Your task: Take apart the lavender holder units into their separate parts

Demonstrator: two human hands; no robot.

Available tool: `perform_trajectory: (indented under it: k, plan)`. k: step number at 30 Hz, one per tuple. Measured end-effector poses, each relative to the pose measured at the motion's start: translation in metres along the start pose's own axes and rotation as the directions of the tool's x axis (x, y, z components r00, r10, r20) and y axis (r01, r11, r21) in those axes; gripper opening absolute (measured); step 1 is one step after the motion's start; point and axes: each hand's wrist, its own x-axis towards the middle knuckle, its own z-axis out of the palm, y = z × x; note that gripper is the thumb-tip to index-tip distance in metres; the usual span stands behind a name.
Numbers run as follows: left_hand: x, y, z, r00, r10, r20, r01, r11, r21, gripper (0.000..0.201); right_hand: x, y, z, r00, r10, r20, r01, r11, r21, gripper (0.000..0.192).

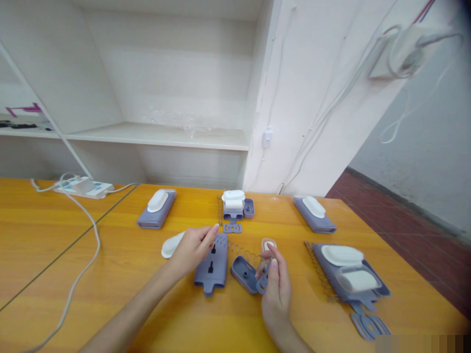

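While the left hand (191, 250) rests its loosely curled fingers on the grey base (212, 264), the right hand (276, 284) pinches a small clip (263, 283).

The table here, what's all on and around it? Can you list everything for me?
table: one, orange wood.
assembled cases: two, lilac with white tops, far left and far right.
loose lilac base: one, centre.
open lilac shell: one, beside a spring.
part piles: two, far centre and near right.
white cap: one, behind the left hand.
power strip: one, white, far left.
shelf: white, behind.
left hand: on the base.
right hand: pinching a small lilac part.
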Motion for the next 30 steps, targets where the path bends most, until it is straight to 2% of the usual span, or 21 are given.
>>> perform_trajectory:
  k: [2,5,8,11,14,17,19,25,30]
  plan:
    - [0.002,-0.005,0.000,0.997,-0.062,-0.038,0.058,0.995,-0.087,0.051,0.000,0.002,-0.001,1.000,-0.022,0.001,0.022,0.999,-0.030,0.038]
    - [0.003,-0.009,0.001,0.993,-0.068,-0.100,0.056,0.992,-0.117,0.049,0.002,0.005,-0.001,1.000,-0.026,0.008,0.027,0.996,-0.083,0.039]
    - [0.001,-0.008,0.004,0.987,0.008,-0.160,-0.011,1.000,-0.021,0.047,0.002,0.006,-0.001,0.997,-0.070,0.043,0.075,0.989,-0.131,0.039]
    - [-0.004,-0.004,0.010,0.978,0.131,-0.160,-0.107,0.983,0.151,0.044,0.002,0.008,-0.002,0.987,-0.144,0.076,0.155,0.972,-0.176,0.039]
    - [-0.008,0.001,0.015,0.966,0.247,-0.080,-0.218,0.939,0.265,0.038,0.002,0.007,-0.003,0.973,-0.212,0.086,0.227,0.944,-0.241,0.039]
    - [-0.012,0.006,0.017,0.939,0.332,0.084,-0.342,0.896,0.282,0.035,0.002,0.004,-0.003,0.963,-0.250,0.098,0.268,0.918,-0.293,0.040]
    - [-0.013,0.009,0.017,0.922,0.351,0.161,-0.385,0.874,0.298,0.034,0.002,0.002,-0.003,0.960,-0.260,0.109,0.281,0.909,-0.308,0.041]
    - [-0.022,0.014,0.018,0.939,0.269,0.215,-0.341,0.810,0.477,0.025,0.002,0.002,-0.002,0.952,-0.274,0.136,0.304,0.889,-0.343,0.040]
    - [-0.038,0.013,0.020,0.945,0.229,0.236,-0.321,0.792,0.519,0.026,0.002,0.002,-0.002,0.946,-0.287,0.152,0.323,0.883,-0.342,0.040]
